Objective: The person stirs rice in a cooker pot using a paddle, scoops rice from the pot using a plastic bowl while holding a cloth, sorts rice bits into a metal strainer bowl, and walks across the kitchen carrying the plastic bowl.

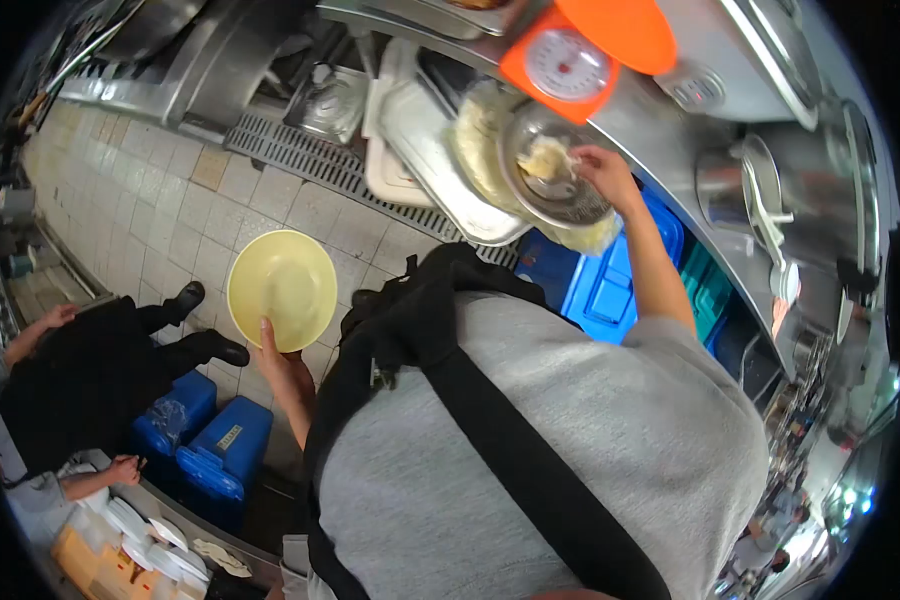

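Left hand (pixel 282 368) grips yellow bowl (pixel 282 288) below; right hand (pixel 602 172) seemingly pinches food (pixel 548 158) over metal bowl (pixel 555 200).

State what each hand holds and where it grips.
Left hand holds the yellow bowl by its lower rim. Right hand pinches pale food in the metal bowl.

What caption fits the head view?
Left hand holds a yellow bowl; right hand takes noodles from a strainer.

Single head-worn fisheye view, looking steeply down over the wearer's grey torso (pixel 570 440), close to both hands, taking in the tiled floor (pixel 160 200) at left and the steel counter (pixel 660 130) at far right.
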